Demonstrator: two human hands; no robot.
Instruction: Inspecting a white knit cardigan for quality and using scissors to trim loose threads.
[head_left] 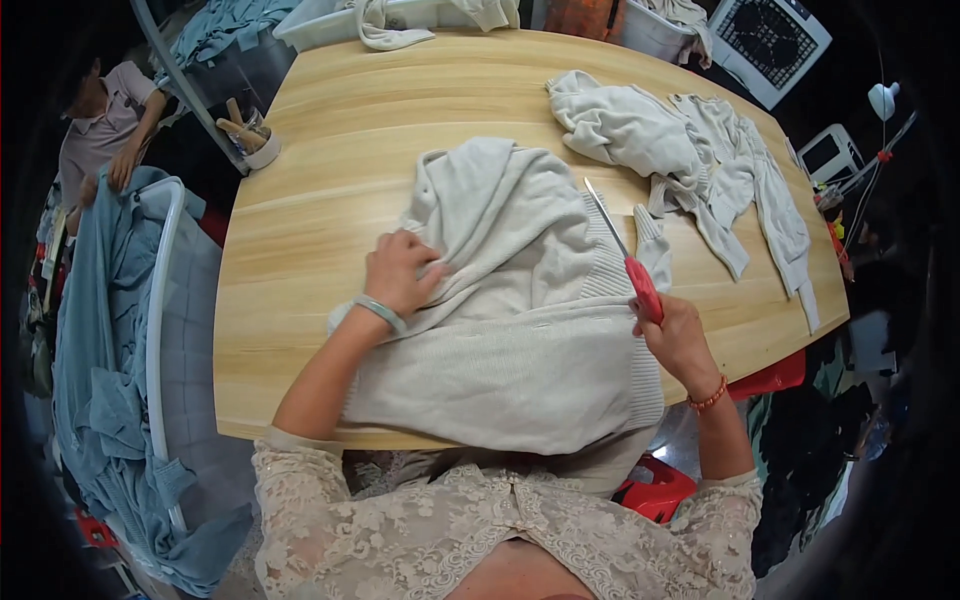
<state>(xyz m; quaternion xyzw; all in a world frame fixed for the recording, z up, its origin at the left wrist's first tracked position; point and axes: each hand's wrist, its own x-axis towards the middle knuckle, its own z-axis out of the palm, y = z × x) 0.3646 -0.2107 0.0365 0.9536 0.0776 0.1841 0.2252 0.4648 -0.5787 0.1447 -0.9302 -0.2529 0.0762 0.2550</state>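
Note:
A cream knit sweater point(500, 370) lies spread in front of me, its lower part hanging slightly over the table's near edge. Bunched folds make up its far part, and a ribbed band runs down its right side. My left hand point(400, 272) rests on these folds with curled fingers, gripping the knit. In my right hand point(672, 335) is a pair of scissors point(643, 285) with red handles, held above the sweater's right edge. Their blades point away from me and look closed together. A ribbed cuff point(652, 240) lies just right of the blades.
More cream knit garments point(690, 150) lie at the table's point(330, 200) far right. A small cup of tools point(258, 145) stands at its left edge. Left of the table, a person point(110, 120) handles blue garments point(115, 300) in a white bin point(165, 350). Another white bin point(320, 30) stands beyond.

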